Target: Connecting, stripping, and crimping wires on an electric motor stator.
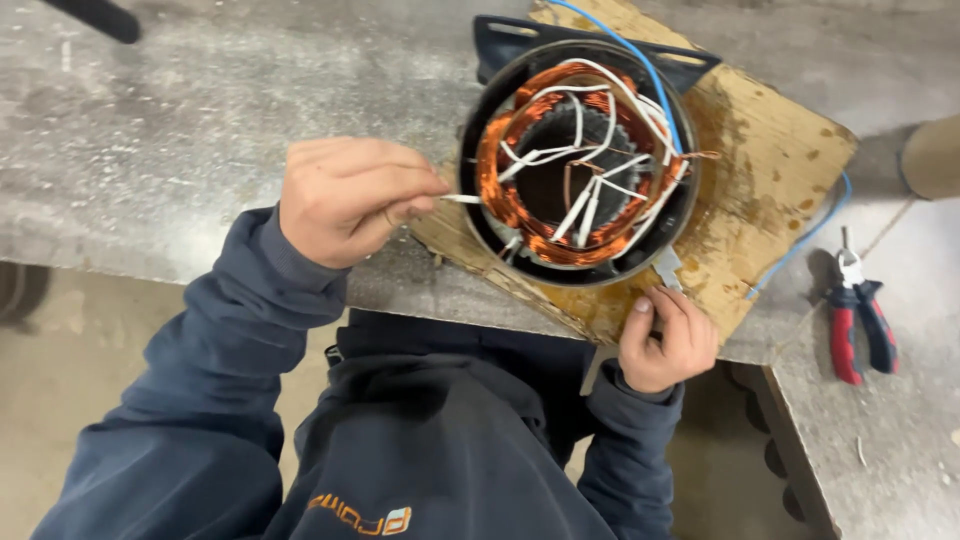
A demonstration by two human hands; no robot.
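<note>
A round motor stator [580,160] with copper windings [510,200] is lying flat on a stained wooden board [770,170], which is sitting on the grey worktop [200,130] near its front edge. White sleeved leads [590,200] are crossing the bore of the stator, and a blue wire [650,75] is running over its far rim and trailing off the right side of the board. The left hand [345,200] is hovering just left of the stator, its grip pinched together on the end of a thin white lead [462,199] coming out of the windings. The right hand [665,340] is at the near edge of the board, its grip closed around a flat grey metal tool [662,268], possibly a knife or scraper; the blade is partly hidden. Red-and-black pliers [860,315] are lying on the worktop well to the right.
</note>
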